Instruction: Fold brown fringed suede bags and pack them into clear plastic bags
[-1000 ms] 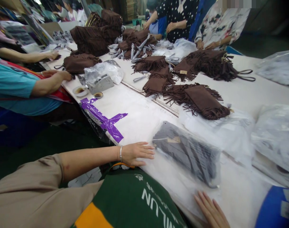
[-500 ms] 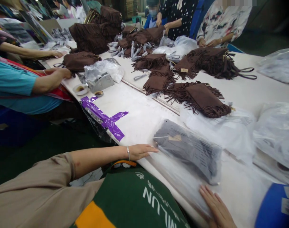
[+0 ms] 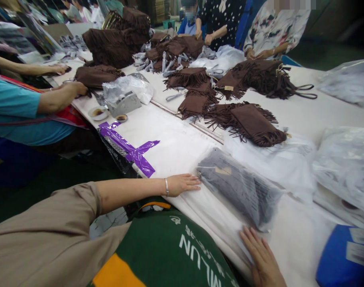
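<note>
A brown fringed bag sealed in a clear plastic bag (image 3: pixel 240 189) lies on the white table (image 3: pixel 176 139) in front of me. My left hand (image 3: pixel 183 184) rests flat at the bag's left end, fingers stretched out and touching the plastic. My right hand (image 3: pixel 261 259) lies flat on the plastic's near edge at the lower right, fingers together and extended. Neither hand grips anything.
Loose brown fringed bags (image 3: pixel 247 123) lie beyond, with larger piles further back (image 3: pixel 110 46). A tape dispenser (image 3: pixel 124 104), a small dish (image 3: pixel 97 113) and purple tape strips (image 3: pixel 130 149) sit at left. Plastic-wrapped bundles (image 3: pixel 346 167) are at right. Other people work around the table.
My left hand has slid along the table edge to the packed bag's left end. My right hand has shifted a little on the plastic's near edge.
</note>
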`<state>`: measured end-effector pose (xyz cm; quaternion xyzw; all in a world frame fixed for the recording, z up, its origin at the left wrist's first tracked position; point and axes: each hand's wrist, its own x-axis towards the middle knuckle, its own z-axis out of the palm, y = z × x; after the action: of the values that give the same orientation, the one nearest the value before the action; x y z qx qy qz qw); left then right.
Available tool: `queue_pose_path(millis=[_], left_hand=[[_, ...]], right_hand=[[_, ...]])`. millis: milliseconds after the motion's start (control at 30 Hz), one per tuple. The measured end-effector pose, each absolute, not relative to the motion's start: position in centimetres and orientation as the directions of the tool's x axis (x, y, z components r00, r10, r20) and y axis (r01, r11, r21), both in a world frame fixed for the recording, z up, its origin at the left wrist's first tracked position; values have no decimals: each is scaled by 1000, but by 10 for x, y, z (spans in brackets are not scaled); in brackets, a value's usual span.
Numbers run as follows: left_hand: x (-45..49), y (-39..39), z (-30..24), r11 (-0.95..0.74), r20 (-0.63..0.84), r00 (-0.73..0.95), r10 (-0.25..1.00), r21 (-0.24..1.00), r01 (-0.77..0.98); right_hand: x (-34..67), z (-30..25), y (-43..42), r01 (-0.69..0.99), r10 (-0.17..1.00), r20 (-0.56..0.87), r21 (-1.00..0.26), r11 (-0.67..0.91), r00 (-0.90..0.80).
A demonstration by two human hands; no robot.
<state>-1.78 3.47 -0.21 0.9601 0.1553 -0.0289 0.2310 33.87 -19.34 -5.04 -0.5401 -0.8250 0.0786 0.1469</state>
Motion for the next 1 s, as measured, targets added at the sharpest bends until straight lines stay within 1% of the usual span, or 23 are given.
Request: queue_pose_path(millis=[67, 100, 200, 233, 267, 333, 367, 400, 433, 500, 533, 600, 667, 700, 767, 833, 867, 900, 933, 1000], left_hand=[[-19, 30, -3, -841, -131, 947, 292, 437, 320], [-20, 27, -3, -840, -138, 947, 290, 437, 321], [-22, 21, -2, -858, -147, 947, 284, 401, 320], [-20, 20, -1, -871, -133, 948, 289, 374, 318], [-17, 19, 2, -885, -111, 949, 296, 342, 316], [-8, 18, 7, -910, -57, 949, 309, 274, 313], [-2, 18, 9, -919, -33, 948, 316, 239, 314], [4, 18, 11, -926, -12, 947, 322, 203, 318], [10, 19, 12, -932, 9, 945, 326, 170, 320], [19, 21, 12, -944, 60, 948, 313, 125, 304], [21, 23, 11, -951, 87, 952, 294, 124, 283], [22, 28, 7, -961, 134, 962, 238, 180, 212], [19, 34, 2, -937, 175, 955, 240, 299, 181], [18, 36, 0, -909, 189, 943, 276, 371, 191], [15, 41, -6, -830, 203, 899, 389, 501, 246], [15, 46, -10, -775, 221, 862, 456, 575, 262], [16, 48, -12, -763, 233, 852, 470, 593, 258], [17, 49, -14, -759, 248, 844, 475, 601, 250], [18, 50, -15, -759, 263, 839, 477, 604, 243], [19, 51, -17, -763, 292, 824, 486, 602, 236]], right_hand=[[340, -49, -198, 900, 931, 115, -237, 365, -347], [342, -45, -200, 905, 930, 99, -211, 369, -355], [345, -15, -191, 871, 889, 111, -176, 458, -445], [343, 0, -182, 872, 889, 134, -178, 456, -438], [337, 15, -168, 883, 900, 166, -187, 430, -403], [318, 39, -134, 944, 951, 232, -210, 254, -205], [306, 45, -114, 949, 953, 266, -237, 207, -142], [294, 46, -96, 954, 949, 302, -246, 171, -92], [284, 42, -79, 957, 945, 312, -233, 175, -96], [269, 22, -55, 952, 940, 307, -212, 223, -152], [264, 9, -49, 949, 940, 294, -205, 238, -172], [262, -12, -46, 948, 946, 267, -207, 242, -183], [265, -21, -53, 946, 953, 242, -222, 237, -182], [268, -20, -58, 940, 955, 227, -236, 245, -192], [276, -8, -66, 915, 955, 185, -292, 279, -232], [295, 9, -67, 875, 958, 148, -393, 283, -244], [310, 18, -66, 859, 966, 155, -444, 256, -207], [331, 28, -62, 852, 974, 184, -481, 207, -132], [356, 37, -58, 857, 974, 226, -498, 135, -21], [417, 53, -45, 887, 909, 346, -460, -50, 231]])
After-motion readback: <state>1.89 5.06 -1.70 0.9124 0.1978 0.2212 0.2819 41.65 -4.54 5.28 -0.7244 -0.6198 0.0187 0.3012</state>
